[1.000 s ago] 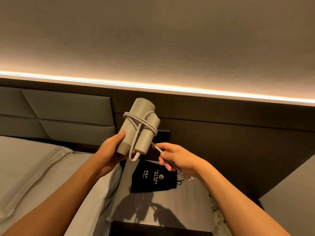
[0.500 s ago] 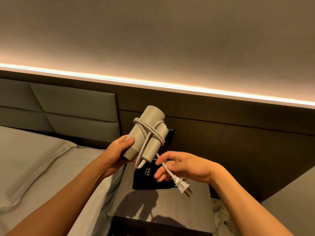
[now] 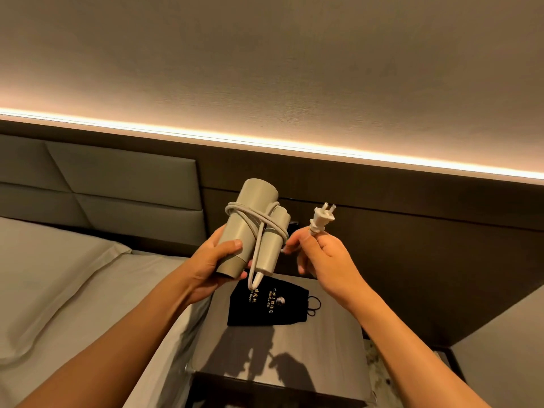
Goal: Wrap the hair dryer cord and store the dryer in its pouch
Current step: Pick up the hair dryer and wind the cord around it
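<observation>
A beige folded hair dryer is held up over the nightstand, its barrel gripped from below by my left hand. Its pale cord runs in several loops around the barrel and the folded handle. My right hand pinches the loose cord end just below the white two-pin plug, which points upward to the right of the dryer. A black drawstring pouch with gold print lies flat on the nightstand beneath both hands.
The grey wood nightstand stands against a dark wall panel. A bed with a grey pillow and padded headboard fills the left. A lit strip runs along the wall above.
My right hand has swung the plug end from below the dryer up to its right side, so the plug now points upward. The dryer has stayed in my left hand.
</observation>
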